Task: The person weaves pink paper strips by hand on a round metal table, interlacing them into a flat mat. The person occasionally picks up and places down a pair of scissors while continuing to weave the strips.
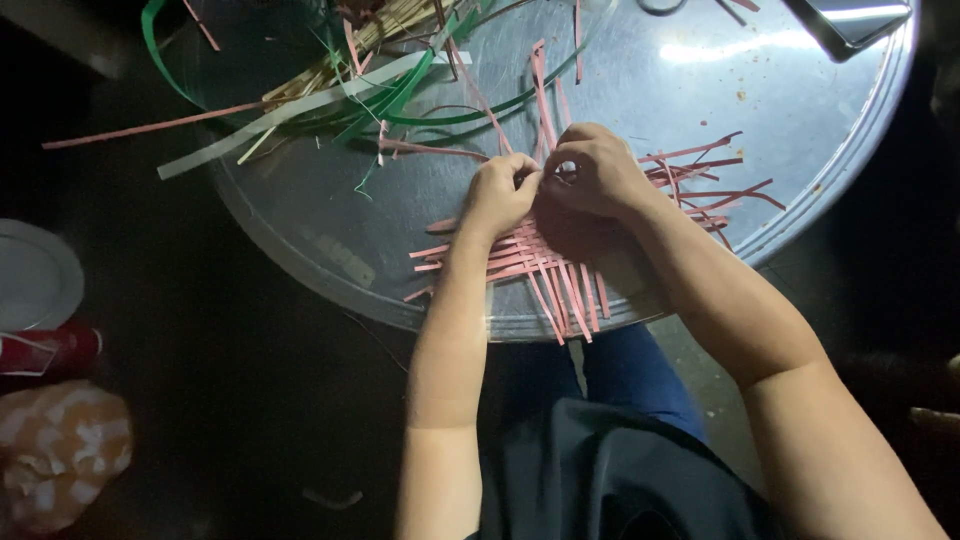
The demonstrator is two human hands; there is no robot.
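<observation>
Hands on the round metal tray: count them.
2. The left hand and the right hand meet over the woven pink strips near the tray's front edge; none seem hidden.

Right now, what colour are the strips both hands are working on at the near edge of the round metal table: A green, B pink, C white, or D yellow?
B: the left hand and right hand pinch the pink strips, woven into a flat mat on the round metal table; the green strips lie apart, farther back.

A round metal tray (840,140) carries pink woven strips (545,262) and green strips (400,100).
</observation>
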